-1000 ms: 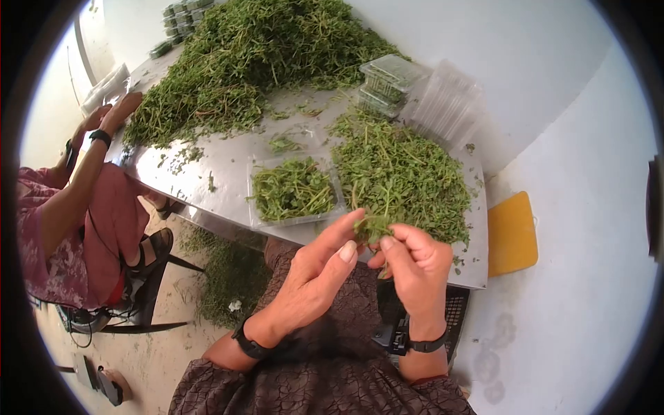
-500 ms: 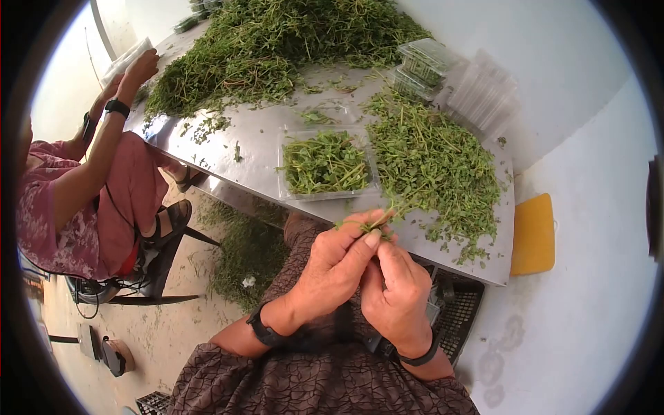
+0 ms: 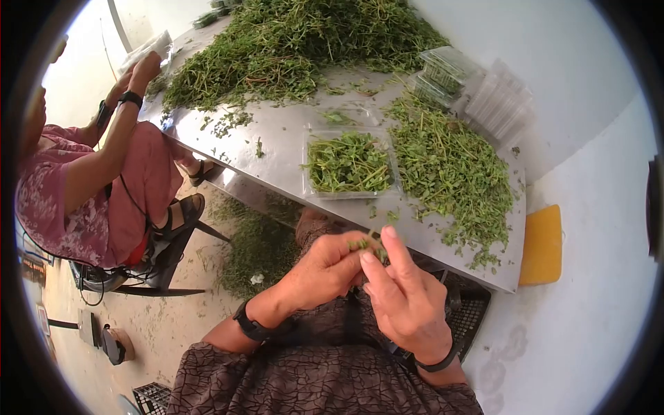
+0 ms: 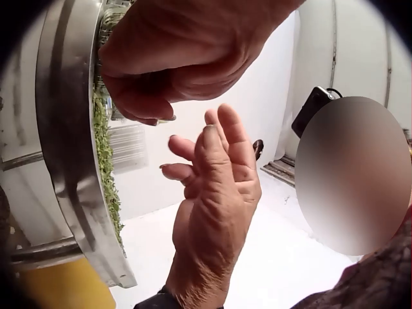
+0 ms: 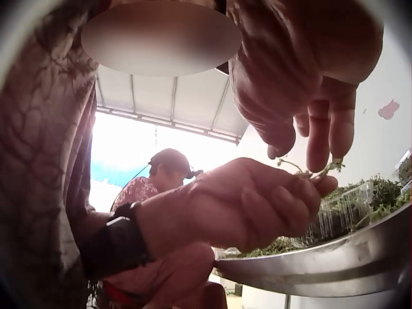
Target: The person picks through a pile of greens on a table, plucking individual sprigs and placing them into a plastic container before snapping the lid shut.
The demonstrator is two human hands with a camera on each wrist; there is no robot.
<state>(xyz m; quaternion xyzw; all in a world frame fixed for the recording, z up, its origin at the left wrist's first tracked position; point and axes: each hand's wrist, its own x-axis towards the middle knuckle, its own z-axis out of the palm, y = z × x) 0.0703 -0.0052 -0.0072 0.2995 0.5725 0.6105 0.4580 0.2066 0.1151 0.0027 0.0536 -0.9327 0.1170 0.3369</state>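
Note:
In the head view my left hand (image 3: 328, 266) pinches a small leafy green sprig (image 3: 358, 244) between its thumb and curled fingers. The right wrist view shows this sprig (image 5: 302, 170) sticking out past the left fingertips, mostly hidden by them. Beside it, my right hand (image 3: 415, 304) has its index finger raised and its thumb apart. The left wrist view also shows the right hand (image 4: 215, 183) with fingers spread. Beyond the hands sits a clear plastic box (image 3: 396, 185) filled with greens (image 3: 349, 162), and a pile of loose sprigs (image 3: 453, 180) lies to its right.
A large heap of greens (image 3: 297, 55) covers the back of the metal table (image 3: 277, 149). Clear boxes (image 3: 443, 72) and a stack of plastic containers (image 3: 499, 104) stand at the back right. Another person (image 3: 90, 180) sits at the left. A yellow board (image 3: 541, 245) leans beside the table.
Both hands had met at the sprig half a second ago; now the right fingers are spread apart while the left keeps hold. The head view has shifted, moving the table rightward in frame.

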